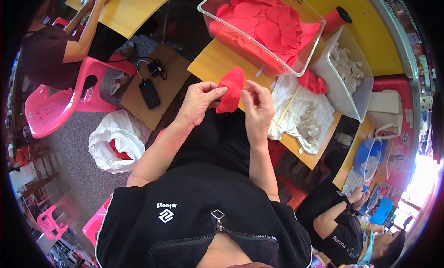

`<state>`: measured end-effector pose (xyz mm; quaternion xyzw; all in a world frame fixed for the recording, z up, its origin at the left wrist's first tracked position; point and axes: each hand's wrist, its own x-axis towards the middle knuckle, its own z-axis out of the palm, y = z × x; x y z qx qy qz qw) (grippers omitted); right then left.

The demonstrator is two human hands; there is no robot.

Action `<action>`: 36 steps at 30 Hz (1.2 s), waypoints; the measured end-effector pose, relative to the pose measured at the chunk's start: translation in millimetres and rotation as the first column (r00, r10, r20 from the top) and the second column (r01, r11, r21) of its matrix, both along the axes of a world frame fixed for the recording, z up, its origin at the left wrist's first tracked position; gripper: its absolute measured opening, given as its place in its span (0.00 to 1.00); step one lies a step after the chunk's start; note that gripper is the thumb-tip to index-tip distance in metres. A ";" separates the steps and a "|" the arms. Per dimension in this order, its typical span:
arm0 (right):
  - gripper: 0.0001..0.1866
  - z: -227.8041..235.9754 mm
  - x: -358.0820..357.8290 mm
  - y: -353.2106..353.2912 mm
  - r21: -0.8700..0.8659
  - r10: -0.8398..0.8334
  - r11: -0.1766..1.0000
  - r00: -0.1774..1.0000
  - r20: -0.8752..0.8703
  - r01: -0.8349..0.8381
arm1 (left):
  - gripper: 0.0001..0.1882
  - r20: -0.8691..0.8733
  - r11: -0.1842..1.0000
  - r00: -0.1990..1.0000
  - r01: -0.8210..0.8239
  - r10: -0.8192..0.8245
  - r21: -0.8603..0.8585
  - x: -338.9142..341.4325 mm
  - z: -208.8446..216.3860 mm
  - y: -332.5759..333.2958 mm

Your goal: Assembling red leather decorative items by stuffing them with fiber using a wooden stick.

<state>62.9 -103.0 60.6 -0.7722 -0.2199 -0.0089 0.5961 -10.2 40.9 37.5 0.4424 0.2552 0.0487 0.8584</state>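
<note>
My left hand (200, 101) pinches a red oval fabric piece (232, 83) by its left side, thumb on top. The piece stands tilted above my lap, its lower edge wavy. Close beside its right edge, my right hand (258, 108) has its thumb and fingers drawn together; what they hold, if anything, is too small to make out. Beyond my hands, a clear plastic bin (259, 46) heaped with similar red pieces (268, 22) sits on the wooden table (210, 59).
At right, white cloth (300, 113) with a thin stick lies below a second bin (342, 101) of whitish scraps (344, 66). A white sack (108, 150) stands on the floor at left, near a pink chair (55, 103) and a black phone-like device (149, 94). Two other people sit nearby.
</note>
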 end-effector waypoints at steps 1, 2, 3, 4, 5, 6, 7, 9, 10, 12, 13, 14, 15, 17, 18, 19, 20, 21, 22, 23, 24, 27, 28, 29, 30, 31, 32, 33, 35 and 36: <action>0.11 -0.9 -4.8 2.0 0.065 0.080 0.995 0.989 -0.127 -0.072 | 0.07 -0.013 0.999 1.000 0.005 -0.005 0.034 -0.1 -1.4 -0.6; 0.09 0.3 -8.2 3.4 0.030 0.078 0.997 0.986 -0.147 -0.075 | 0.07 -0.015 0.999 1.000 0.014 -0.014 0.035 -0.2 -2.7 -1.0; 0.09 -3.5 -8.9 4.1 0.031 0.073 0.997 0.986 -0.149 -0.069 | 0.07 -0.002 0.999 1.000 0.029 -0.029 0.031 -0.9 -3.8 -1.6; 0.07 -9.8 -8.2 5.0 0.076 0.115 0.992 0.976 -0.186 -0.103 | 0.08 0.012 0.999 0.999 0.043 -0.044 0.026 -1.5 -4.0 -2.4; 0.05 -13.5 -7.4 5.4 0.121 0.159 0.983 0.962 -0.220 -0.135 | 0.08 0.010 0.999 0.999 0.047 -0.047 0.026 -2.1 -2.6 -3.8; 0.04 -10.0 -4.0 4.4 0.049 0.160 0.987 0.969 -0.186 -0.154 | 0.07 0.018 0.998 0.999 0.047 -0.046 -0.030 -1.4 1.5 -4.6; 0.04 -11.1 -3.0 3.7 0.049 0.160 0.987 0.969 -0.186 -0.153 | 0.06 0.028 0.995 0.999 0.046 -0.044 -0.086 -1.4 3.8 -5.3; 0.05 -16.3 -1.7 1.9 0.130 0.163 0.982 0.957 -0.242 -0.134 | 0.07 0.056 0.993 0.997 0.059 -0.053 -0.105 -3.9 2.7 -4.9; 0.05 -19.5 -1.9 1.3 0.129 0.163 0.982 0.957 -0.240 -0.135 | 0.07 0.084 0.990 0.995 0.072 -0.062 -0.123 -4.8 1.5 -4.4; 0.05 -24.6 -3.6 1.5 0.374 0.241 0.927 0.822 -0.517 -0.037 | 0.07 0.104 0.994 0.992 0.083 -0.075 -0.072 -6.4 -3.3 -2.1; 0.05 -24.0 -3.7 1.5 0.373 0.244 0.927 0.821 -0.516 -0.041 | 0.07 0.122 0.996 0.989 0.092 -0.089 -0.020 -7.0 -5.9 -1.2; 0.05 -23.1 -3.4 1.0 0.285 0.230 0.952 0.875 -0.427 -0.112 | 0.07 0.123 0.996 0.989 0.087 -0.084 -0.020 -6.9 -8.5 -0.9; 0.05 -21.3 -3.6 1.6 0.188 0.227 0.967 0.916 -0.331 -0.172 | 0.08 0.127 0.996 0.989 0.068 -0.075 0.060 -7.0 -11.2 0.2; 0.06 -12.3 -5.4 0.8 0.076 0.252 0.968 0.932 -0.260 -0.240 | 0.08 0.132 0.990 0.990 0.041 -0.060 0.137 -6.6 -12.6 3.2; 0.06 -8.3 -5.4 0.3 -0.042 0.274 0.957 0.943 -0.188 -0.286 | 0.08 0.130 0.997 0.991 0.035 -0.043 0.063 -4.9 -10.7 3.6; 0.06 -10.8 -4.9 1.2 -0.045 0.275 0.957 0.943 -0.186 -0.288 | 0.08 0.128 1.000 0.991 0.028 -0.027 -0.011 -3.4 -9.3 4.6; 0.07 -16.9 -4.1 2.4 0.187 0.216 0.968 0.935 -0.280 -0.167 | 0.08 0.131 1.000 0.991 0.026 -0.024 -0.013 -2.1 -8.6 6.4; 0.09 -22.1 -3.2 3.4 0.395 0.182 0.919 0.906 -0.382 -0.018 | 0.08 0.108 0.998 0.994 0.011 -0.005 -0.055 -2.1 -8.3 7.3; 0.10 -24.9 1.9 4.3 0.359 0.124 0.933 0.919 -0.374 0.020 | 0.08 0.086 0.995 0.996 -0.004 0.012 -0.096 -1.8 -7.7 8.5; 0.10 -25.3 3.3 3.6 0.359 0.130 0.933 0.920 -0.370 0.013 | 0.08 0.090 0.995 0.996 -0.010 0.018 -0.096 -1.2 -7.7 9.9; 0.10 -19.6 0.5 3.9 0.372 0.205 0.928 0.879 -0.431 -0.034 | 0.08 0.076 0.997 0.997 0.014 -0.009 -0.075 -3.4 -9.5 10.1; 0.08 -23.9 -3.7 -2.0 0.362 0.291 0.925 0.829 -0.477 -0.116 | 0.10 0.069 0.973 0.977 0.189 -0.199 0.130 -7.4 -8.1 11.7; 0.08 -23.0 -3.4 -0.2 0.271 0.215 0.958 0.867 -0.449 -0.097 | 0.13 0.076 0.961 0.967 0.231 -0.245 0.155 -6.0 -2.4 11.1; 0.09 -22.0 -4.6 -0.1 0.183 0.143 0.981 0.901 -0.410 -0.072 | 0.15 0.094 0.967 0.966 0.228 -0.239 0.115 -8.3 0.2 1.3; 0.09 -22.5 -5.3 0.4 0.152 0.129 0.986 0.900 -0.416 -0.071 | 0.17 0.135 0.961 0.958 0.232 -0.252 0.150 -7.4 -1.7 -2.7; 0.09 -22.5 -7.6 0.9 0.121 0.114 0.990 0.899 -0.423 -0.068 | 0.16 0.146 0.962 0.958 0.224 -0.247 0.154 -7.2 -13.4 -5.8; 0.09 -23.7 -9.3 2.7 0.145 0.141 0.985 0.904 -0.404 -0.089 | 0.14 0.152 0.976 0.968 0.185 -0.201 0.110 -7.0 -21.2 -10.2; 0.09 -24.7 -12.1 1.0 0.148 0.128 0.987 0.884 -0.450 -0.068 | 0.12 0.182 0.986 0.971 0.142 -0.156 0.087 -8.3 -28.6 -13.4; 0.08 -25.9 -15.0 1.2 0.147 0.120 0.988 0.860 -0.497 -0.053 | 0.11 0.125 0.995 0.991 0.065 -0.055 -0.077 -10.3 -37.6 -16.7; 0.09 -26.7 -17.4 4.0 0.220 0.152 0.974 0.865 -0.479 -0.049 | 0.11 0.125 0.995 0.990 0.067 -0.057 -0.075 -9.6 -32.8 -18.6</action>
